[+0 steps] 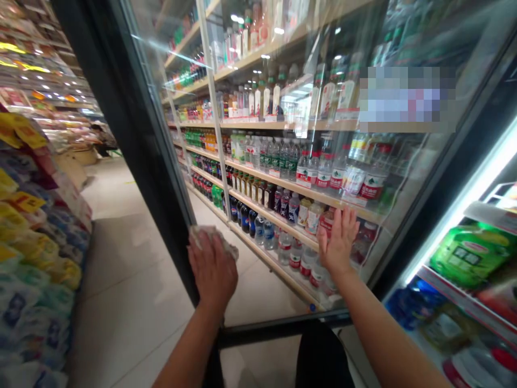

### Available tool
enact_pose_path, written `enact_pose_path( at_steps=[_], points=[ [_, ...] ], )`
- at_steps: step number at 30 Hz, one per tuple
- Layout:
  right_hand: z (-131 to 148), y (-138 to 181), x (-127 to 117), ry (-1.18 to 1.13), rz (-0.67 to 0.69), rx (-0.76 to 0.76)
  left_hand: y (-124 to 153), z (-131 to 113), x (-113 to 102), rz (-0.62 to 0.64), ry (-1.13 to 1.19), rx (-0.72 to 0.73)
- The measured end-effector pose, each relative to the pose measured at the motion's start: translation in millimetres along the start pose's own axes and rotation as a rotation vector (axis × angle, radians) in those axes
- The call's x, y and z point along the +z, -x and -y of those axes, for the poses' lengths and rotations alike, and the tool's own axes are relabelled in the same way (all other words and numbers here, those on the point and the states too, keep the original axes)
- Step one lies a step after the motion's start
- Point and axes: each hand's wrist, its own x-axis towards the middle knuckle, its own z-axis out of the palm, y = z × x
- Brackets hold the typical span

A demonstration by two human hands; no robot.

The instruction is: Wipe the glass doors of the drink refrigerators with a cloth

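A glass door (258,280) in a dark frame stands open before me. My left hand (212,268) presses a crumpled whitish cloth (208,235) to the glass, beside the frame's left upright (161,161). Part of the cloth is hidden under the fingers. Farther right, my right hand (338,242) lies flat on the pane or just off it, fingers stretched and holding nothing. I cannot tell whether its palm fully touches the glass.
Beyond the glass, wooden shelves (274,215) carry rows of drink bottles. A lit cooler with a green pouch (472,253) is at the right. Stacked yellow and blue packages (36,269) line the left, beside a tiled floor (117,258). A person (100,141) is far back.
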Motion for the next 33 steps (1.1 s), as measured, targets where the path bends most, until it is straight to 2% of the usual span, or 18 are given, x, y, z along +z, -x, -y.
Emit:
enact_pose_path(
  at_steps=[3, 5, 6, 7, 9, 12, 15, 17, 19, 22, 24, 27, 29, 33],
  points=[
    [0.1, 0.3, 1.5, -0.009, -0.02, -0.008, 109.7, -9.1, 4.7, 0.117, 0.021, 0.047],
    [0.1, 0.8, 3.4, -0.013, -0.02, -0.003, 155.6, -13.9, 3.6, 0.16, 0.035, 0.085],
    [0.0, 1.0, 4.3, -0.015, -0.014, 0.002, 164.3, -14.1, 3.3, 0.164, 0.039, 0.095],
    [-0.1, 1.3, 5.1, -0.019, -0.011, 0.005, 163.0, -12.7, 4.1, 0.163, 0.041, 0.102],
    [0.4, 1.2, 5.6, -0.032, -0.019, 0.011, 133.5, -7.4, 8.6, 0.145, 0.049, 0.116],
    [7.0, -0.8, 0.3, -0.086, -0.039, 0.054, 49.0, -5.8, 15.9, 0.084, 0.082, 0.134],
    [26.5, -3.9, -12.4, -0.162, -0.078, 0.102, -30.9, -26.9, 11.5, 0.0, 0.262, 0.103],
    [46.4, -4.3, -21.2, -0.24, -0.121, 0.039, -58.8, -50.9, 3.0, 0.03, 0.393, 0.119],
    [68.4, -1.2, -26.3, -0.351, -0.117, -0.093, -63.5, -74.2, -5.1, 0.094, 0.537, 0.166],
    [94.0, 10.8, -22.3, -0.446, 0.036, -0.243, -44.1, -91.6, -12.5, 0.174, 0.721, 0.215],
    [98.5, 20.4, -13.6, -0.393, 0.111, -0.291, -28.9, -86.6, -15.1, 0.172, 0.766, 0.189],
    [79.2, 23.6, -1.1, -0.263, 0.089, -0.31, -18.6, -60.9, -16.5, 0.036, 0.682, 0.166],
    [52.3, 12.5, 1.3, -0.217, 0.002, -0.187, -20.8, -42.0, -14.2, -0.058, 0.532, 0.179],
    [3.3, -20.3, -6.8, -0.236, -0.294, 0.313, -29.7, -23.9, 2.9, -0.074, 0.229, 0.163]
  ],
)
